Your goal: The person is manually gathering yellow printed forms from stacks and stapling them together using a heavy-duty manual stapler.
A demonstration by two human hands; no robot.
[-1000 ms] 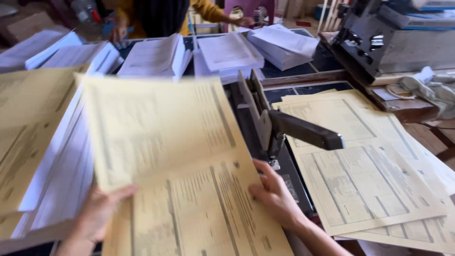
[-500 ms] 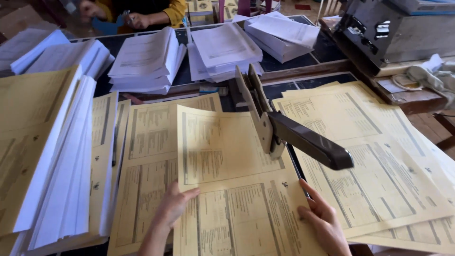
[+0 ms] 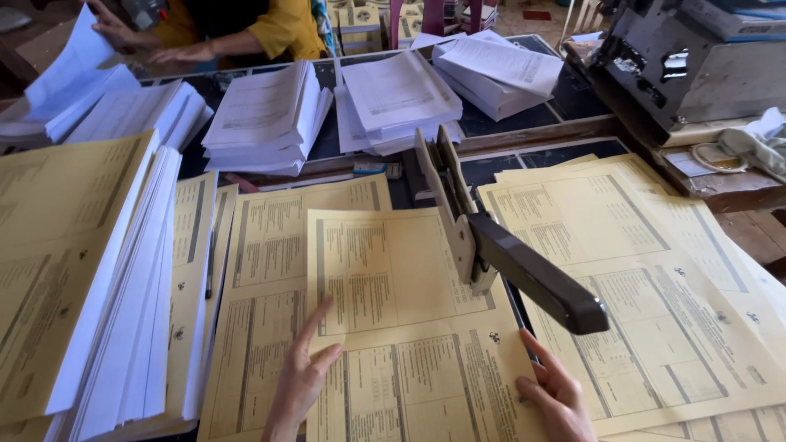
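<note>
The left hand (image 3: pixel 301 378) is pressing flat, fingers spread, on a yellow printed sheet (image 3: pixel 401 327), while the right hand (image 3: pixel 557 393) is lying open at its right edge. The sheet is lying under the raised stapler arm (image 3: pixel 524 270). Beyond, white paper stacks (image 3: pixel 266 115) are sitting before another person's hands (image 3: pixel 176 53).

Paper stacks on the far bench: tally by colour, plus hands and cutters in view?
White stacks: 5, e.g. one, another
Yellow sheet under the hands: 1
Own hands: 2, left hand, right hand
Other person's hands: 2
Cutter: 1
Total: 11
</note>
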